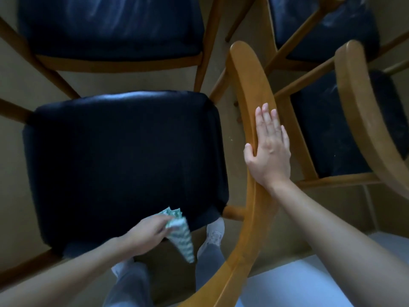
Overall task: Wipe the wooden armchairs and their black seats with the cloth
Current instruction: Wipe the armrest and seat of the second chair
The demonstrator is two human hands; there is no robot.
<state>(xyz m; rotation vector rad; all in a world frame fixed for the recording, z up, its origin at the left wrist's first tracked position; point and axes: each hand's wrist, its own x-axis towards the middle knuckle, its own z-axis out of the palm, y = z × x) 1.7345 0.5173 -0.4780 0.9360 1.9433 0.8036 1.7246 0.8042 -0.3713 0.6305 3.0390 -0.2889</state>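
Cloth [180, 231]: lower centre, on the seat's [124, 165] near edge
Left hand [148, 234]: fingers pinch the cloth
Right hand [269, 149]: flat, fingers straight, on the armrest [250, 85], centre right

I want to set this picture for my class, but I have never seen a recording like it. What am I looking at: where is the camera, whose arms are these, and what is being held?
There is no machine here. A person works with two bare hands, and the single picture comes from a wide-angle camera worn on the head, looking down, so both arms enter from the bottom edge. The left hand holds a crumpled green-and-white patterned cloth at the near edge of the nearest black padded seat. The right hand lies flat, fingers straight, on the curved wooden armrest beside that seat. Three more black seats in wooden frames stand beyond and to the right. The far black seat shows pale streaks. The person's trouser legs show below.
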